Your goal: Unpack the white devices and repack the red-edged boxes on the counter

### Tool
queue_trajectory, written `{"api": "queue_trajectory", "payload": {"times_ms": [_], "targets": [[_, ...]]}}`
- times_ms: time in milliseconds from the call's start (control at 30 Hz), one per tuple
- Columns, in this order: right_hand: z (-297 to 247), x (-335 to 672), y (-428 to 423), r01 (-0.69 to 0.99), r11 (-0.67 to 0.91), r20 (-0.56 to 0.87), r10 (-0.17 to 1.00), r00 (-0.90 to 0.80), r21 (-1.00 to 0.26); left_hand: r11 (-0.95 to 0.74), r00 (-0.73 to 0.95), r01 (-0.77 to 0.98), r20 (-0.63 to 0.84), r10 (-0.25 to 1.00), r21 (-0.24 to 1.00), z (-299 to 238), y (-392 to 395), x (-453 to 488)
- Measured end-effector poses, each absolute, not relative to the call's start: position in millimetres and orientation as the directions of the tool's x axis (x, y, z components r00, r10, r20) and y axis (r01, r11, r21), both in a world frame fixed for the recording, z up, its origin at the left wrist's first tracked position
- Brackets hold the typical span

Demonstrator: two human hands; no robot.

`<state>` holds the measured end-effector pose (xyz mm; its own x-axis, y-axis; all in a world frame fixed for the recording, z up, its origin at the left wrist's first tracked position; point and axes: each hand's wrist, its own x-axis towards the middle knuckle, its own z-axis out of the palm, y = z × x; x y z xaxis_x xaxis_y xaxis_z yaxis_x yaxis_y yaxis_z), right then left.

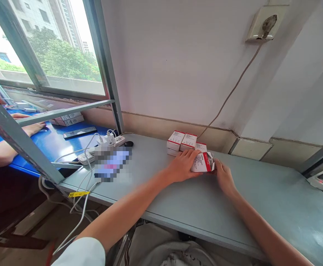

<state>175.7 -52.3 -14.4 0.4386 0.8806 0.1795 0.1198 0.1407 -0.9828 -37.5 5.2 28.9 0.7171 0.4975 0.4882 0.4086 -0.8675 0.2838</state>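
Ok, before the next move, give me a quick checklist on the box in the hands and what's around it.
1. Box gripped by both hands: ok, left hand and right hand are both on it.
2. Box clear of the counter: cannot tell from this angle.
3. Stack standing neatly beside the left hand: ok.
4. Shiny item at the box's end identified: cannot tell, it's too small.
5. Blurred device and its cables away from the hands: ok, they lie off to the left.
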Motion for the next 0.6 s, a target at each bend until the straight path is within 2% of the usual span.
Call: {"api": "queue_trajectory", "payload": {"times_ms": [333, 600], "targets": [[-12.2, 174.1, -55.8, 0.314, 0.16, 0.292, 0.851, 0.437, -0.936, -0.858, 0.7, 0.403, 0.497, 0.513, 0.319, 28.4, 3.4, -36.9], [-4.7, 172.4, -61.9, 0.497, 0.293, 0.544, 0.678, 0.494, -0.816, -0.855, 0.666, 0.418, 0.535, 0.519, 0.307, 28.4, 3.8, -37.2]]}}
